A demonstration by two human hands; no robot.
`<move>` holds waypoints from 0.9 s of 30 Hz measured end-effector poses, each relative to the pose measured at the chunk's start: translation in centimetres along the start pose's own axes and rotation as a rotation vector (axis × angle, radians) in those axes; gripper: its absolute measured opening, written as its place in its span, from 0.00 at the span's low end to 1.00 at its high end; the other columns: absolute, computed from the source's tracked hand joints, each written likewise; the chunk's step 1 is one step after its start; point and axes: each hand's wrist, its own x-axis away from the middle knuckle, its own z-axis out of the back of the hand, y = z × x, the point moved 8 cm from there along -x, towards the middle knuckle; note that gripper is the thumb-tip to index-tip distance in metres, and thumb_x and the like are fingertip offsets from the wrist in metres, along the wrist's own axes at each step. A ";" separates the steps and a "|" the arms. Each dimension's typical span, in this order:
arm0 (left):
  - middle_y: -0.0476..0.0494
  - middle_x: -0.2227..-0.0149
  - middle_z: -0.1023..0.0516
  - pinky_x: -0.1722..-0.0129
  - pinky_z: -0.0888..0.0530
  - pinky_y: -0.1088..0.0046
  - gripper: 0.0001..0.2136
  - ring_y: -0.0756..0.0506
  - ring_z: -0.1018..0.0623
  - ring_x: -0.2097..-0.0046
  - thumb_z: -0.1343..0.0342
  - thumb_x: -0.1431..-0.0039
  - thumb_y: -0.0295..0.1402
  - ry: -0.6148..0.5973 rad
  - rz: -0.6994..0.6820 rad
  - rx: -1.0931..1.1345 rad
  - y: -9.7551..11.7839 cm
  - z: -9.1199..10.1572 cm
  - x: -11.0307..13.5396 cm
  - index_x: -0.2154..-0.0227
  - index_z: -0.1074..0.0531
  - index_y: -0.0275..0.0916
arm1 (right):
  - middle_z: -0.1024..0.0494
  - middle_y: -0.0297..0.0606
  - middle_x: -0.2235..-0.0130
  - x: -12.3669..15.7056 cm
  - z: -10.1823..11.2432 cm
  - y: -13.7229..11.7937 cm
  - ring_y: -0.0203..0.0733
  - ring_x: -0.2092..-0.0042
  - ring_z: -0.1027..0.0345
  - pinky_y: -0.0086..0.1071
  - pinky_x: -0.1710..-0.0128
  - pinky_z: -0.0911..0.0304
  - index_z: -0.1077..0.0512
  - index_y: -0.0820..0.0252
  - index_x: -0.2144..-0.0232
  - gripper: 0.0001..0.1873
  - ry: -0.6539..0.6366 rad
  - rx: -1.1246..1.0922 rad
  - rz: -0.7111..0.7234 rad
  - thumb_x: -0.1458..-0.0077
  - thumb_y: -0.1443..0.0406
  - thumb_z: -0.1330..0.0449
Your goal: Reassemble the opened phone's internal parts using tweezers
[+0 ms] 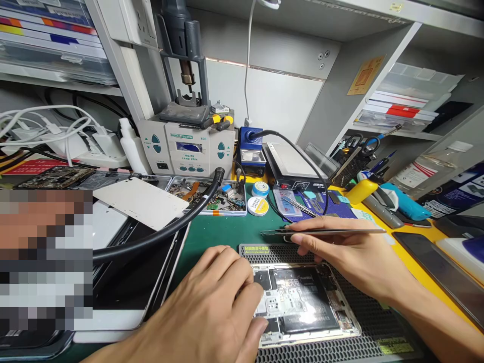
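Head view: slim metal tweezers [340, 232], honeycombed pad [291, 255]

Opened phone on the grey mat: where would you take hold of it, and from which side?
Probably by the two long edges, coming from the right end. The phone lies flat on the mat with its battery exposed upward, and the left hand covers part of its left end. A grip on those edges should keep clear of the battery.
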 end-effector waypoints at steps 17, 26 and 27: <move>0.44 0.60 0.26 0.50 0.30 0.58 0.03 0.40 0.29 0.54 0.44 0.34 0.27 -0.004 0.013 0.011 -0.1 0.0 0.0 0.64 0.26 0.38 | 0.14 0.32 0.72 0.0 0.0 -0.1 0.35 0.74 0.26 0.24 0.74 0.29 0.14 0.50 0.62 0.13 0.005 0.001 0.014 0.46 0.52 0.27; 0.45 0.59 0.25 0.50 0.30 0.58 0.02 0.40 0.28 0.54 0.43 0.35 0.28 0.002 -0.005 0.017 -0.1 0.1 0.1 0.63 0.25 0.39 | 0.14 0.35 0.74 -0.2 -0.1 0.1 0.37 0.75 0.25 0.25 0.76 0.28 0.14 0.54 0.62 0.16 0.004 -0.049 -0.001 0.46 0.51 0.27; 0.45 0.60 0.25 0.51 0.30 0.58 0.02 0.40 0.28 0.55 0.43 0.35 0.28 0.008 -0.007 0.015 -0.1 0.1 0.2 0.64 0.25 0.39 | 0.14 0.35 0.74 -0.2 -0.1 0.1 0.37 0.75 0.24 0.25 0.76 0.28 0.15 0.55 0.62 0.16 0.003 -0.052 -0.002 0.46 0.50 0.27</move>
